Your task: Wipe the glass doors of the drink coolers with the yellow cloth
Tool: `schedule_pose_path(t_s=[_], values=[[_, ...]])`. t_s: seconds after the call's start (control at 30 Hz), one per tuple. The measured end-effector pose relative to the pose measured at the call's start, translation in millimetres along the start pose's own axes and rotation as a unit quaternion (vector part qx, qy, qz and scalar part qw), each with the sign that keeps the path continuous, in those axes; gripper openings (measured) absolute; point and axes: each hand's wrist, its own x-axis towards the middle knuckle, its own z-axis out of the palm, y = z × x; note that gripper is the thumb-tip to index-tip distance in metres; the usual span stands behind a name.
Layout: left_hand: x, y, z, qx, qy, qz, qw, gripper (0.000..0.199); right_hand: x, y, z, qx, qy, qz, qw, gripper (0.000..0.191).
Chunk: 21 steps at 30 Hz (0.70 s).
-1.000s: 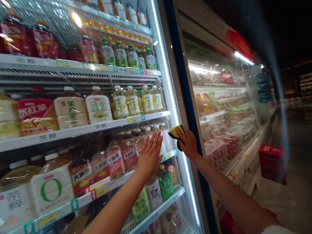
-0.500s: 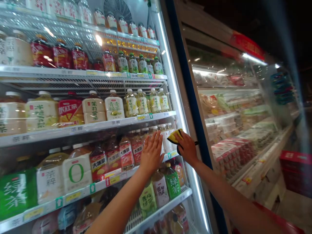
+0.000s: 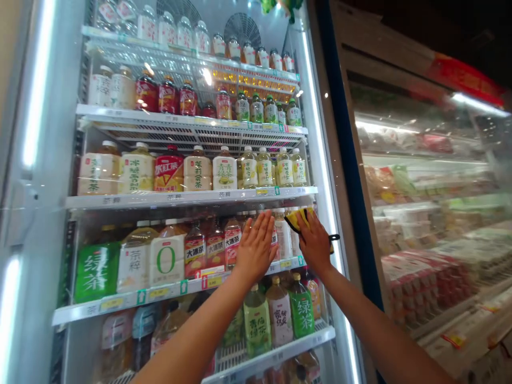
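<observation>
A glass cooler door stands before me, with shelves of drink bottles behind it. My left hand (image 3: 257, 246) lies flat on the glass, fingers stretched upward, holding nothing. Just to its right, my right hand (image 3: 314, 242) presses a yellow cloth (image 3: 299, 220) with black edging against the glass near the door's right side. A black loop of the cloth sticks out to the right of that hand. Both hands are level with the shelf of red-labelled tea bottles (image 3: 196, 249), and they hide some of the bottles there.
Bright light strips run down the cooler's left side (image 3: 38, 85) and right side (image 3: 320, 128). To the right, past a dark blue door edge (image 3: 344, 160), stands an open chiller with packaged goods (image 3: 428, 277).
The view has swung left, so the cooler's left frame now shows and everything sits farther right. My left hand stays flat and my right hand still holds the cloth on the glass.
</observation>
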Motion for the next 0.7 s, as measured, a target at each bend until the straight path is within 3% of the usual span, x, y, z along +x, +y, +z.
schedule_pose_path(t_s=[0.1,0.2,0.33,0.43,0.57,0.7], values=[[-8,-6,-4.9,0.009,-0.007,0.002,1.0,0.086,-3,-2,-3,0.022,0.002,0.003,1.0,0.068],[-7,-19,-12.8,0.012,-0.013,-0.014,1.0,0.082,37,-21,8,0.028,0.032,0.052,0.998,0.062],[-5,-41,-22.7,0.013,-0.009,-0.049,0.999,0.078,83,-68,28,0.026,0.063,0.101,0.993,0.054],[-12,-51,-26.3,0.012,-0.004,-0.052,0.999,0.078,69,-87,26,0.034,0.04,0.052,0.997,0.055],[-25,-55,-30.9,0.008,-0.014,-0.023,1.0,0.076,36,-72,8,0.062,-0.009,-0.043,0.997,0.053],[-29,-65,-40.9,0.012,-0.034,-0.001,0.999,0.075,61,-66,13,0.097,0.051,0.006,0.994,0.05]])
